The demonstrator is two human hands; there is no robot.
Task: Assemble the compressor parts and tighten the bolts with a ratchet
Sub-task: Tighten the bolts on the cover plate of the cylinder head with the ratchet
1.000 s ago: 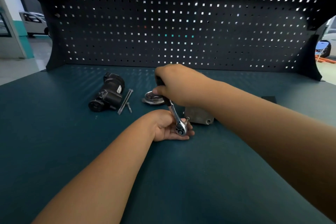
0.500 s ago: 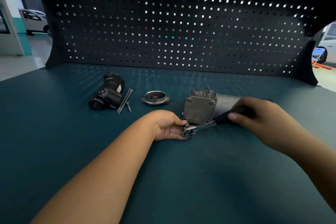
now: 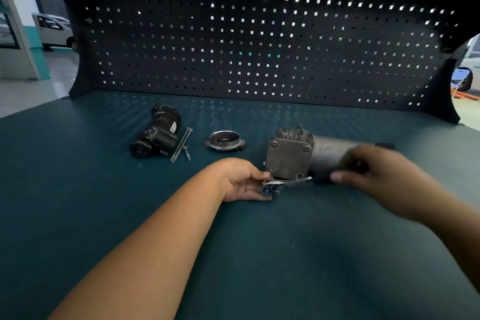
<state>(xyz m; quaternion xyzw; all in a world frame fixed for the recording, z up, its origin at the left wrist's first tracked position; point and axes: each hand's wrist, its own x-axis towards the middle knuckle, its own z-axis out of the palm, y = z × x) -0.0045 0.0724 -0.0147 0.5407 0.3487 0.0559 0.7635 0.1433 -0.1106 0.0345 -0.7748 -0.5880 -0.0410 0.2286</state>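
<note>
Tightening looks only begun: the right hand (image 3: pixel 376 176) grips the handle of the ratchet (image 3: pixel 283 184), and the left hand (image 3: pixel 244 182) pinches its head at the lower-left corner of the compressor body (image 3: pixel 291 157). Left of that body, the black motor part (image 3: pixel 155 135), flange ring (image 3: pixel 224 140) and long bolts (image 3: pixel 181 144) lie unfitted.

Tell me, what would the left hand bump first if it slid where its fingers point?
The ratchet: the left hand seems to hold its head now, with the grey compressor body just beyond.

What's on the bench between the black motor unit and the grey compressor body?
Head view: long bolts, a short bolt, then the round metal flange.
</note>
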